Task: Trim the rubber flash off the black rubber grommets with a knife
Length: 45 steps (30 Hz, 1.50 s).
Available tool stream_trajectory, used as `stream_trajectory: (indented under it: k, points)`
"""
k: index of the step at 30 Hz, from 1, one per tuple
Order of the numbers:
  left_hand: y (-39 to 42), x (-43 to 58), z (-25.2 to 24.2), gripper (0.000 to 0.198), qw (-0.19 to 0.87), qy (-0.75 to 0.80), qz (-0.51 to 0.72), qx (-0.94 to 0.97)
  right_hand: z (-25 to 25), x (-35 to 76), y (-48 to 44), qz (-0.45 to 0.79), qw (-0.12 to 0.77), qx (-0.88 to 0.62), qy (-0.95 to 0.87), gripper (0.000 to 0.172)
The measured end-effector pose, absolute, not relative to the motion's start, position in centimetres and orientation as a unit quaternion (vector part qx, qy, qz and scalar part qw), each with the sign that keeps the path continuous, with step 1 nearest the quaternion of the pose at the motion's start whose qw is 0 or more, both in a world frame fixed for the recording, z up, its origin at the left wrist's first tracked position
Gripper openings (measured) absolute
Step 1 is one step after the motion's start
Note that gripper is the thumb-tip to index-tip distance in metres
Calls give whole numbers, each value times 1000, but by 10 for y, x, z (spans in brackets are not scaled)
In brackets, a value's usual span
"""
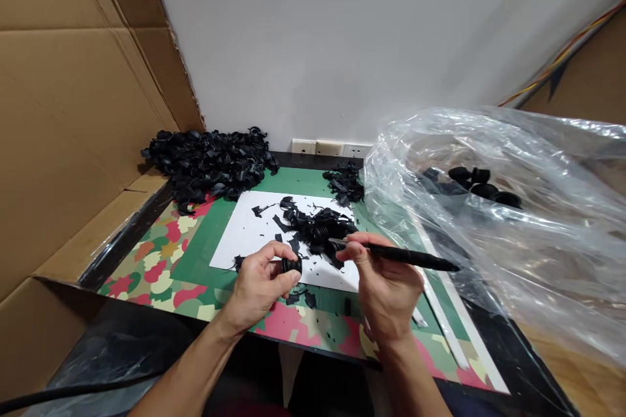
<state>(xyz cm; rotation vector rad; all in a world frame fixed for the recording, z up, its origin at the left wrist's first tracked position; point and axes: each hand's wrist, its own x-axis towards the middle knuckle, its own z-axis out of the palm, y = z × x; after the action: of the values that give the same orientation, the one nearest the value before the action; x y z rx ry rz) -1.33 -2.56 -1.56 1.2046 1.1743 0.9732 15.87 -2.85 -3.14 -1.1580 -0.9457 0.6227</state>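
Between the thumb and fingers of my left hand (264, 280) is a small round black rubber part (292, 265) with a ribbed side. My right hand (386, 287) grips a slim black-handled craft knife (411, 257) like a pen. Its thin metal tip points left, toward the rubber part but apart from it. Beyond both hands, a heap of black rubber scraps (320, 227) lies on a white sheet of paper (232, 234). Small trimmings are scattered around the part and over the paper's front edge.
A large pile of black scraps (215, 163) fills the back left, beside a cardboard box (83, 78). A smaller scrap pile (345, 181) sits at the back. On the right, a clear plastic bag (513, 254) holds several black rubber parts (484, 190). A green mat (195, 260) lies beneath the paper.
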Motion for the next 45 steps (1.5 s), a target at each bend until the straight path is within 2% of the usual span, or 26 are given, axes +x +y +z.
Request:
stream_trajectory:
  k: [6, 11, 15, 24, 28, 37, 45]
  points:
    - [-23, -19, -20, 28, 574, 510, 410, 492, -32, 149, -34, 433, 666, -474, -380, 22]
    - [-22, -19, -21, 25, 552, 511, 421, 507, -41, 147, -32, 517, 646, -435, -355, 27]
    - [-22, -17, -20, 20, 501, 499, 452, 543, -39, 147, -34, 583, 576, -441, -366, 29]
    - [-20, -18, -22, 17, 458, 449, 466, 609, -30, 136, -31, 617, 464, -475, -423, 27]
    - [-19, -18, -23, 24, 468, 433, 473, 608, -32, 132, -28, 601, 491, -481, -408, 22]
    - [-20, -10, -25, 32, 556, 483, 501, 455, -39, 129, -25, 621, 522, -491, -319, 21]
    - [-18, -12, -30, 28, 569, 485, 492, 447, -41, 129, -25, 640, 524, -461, -322, 23]
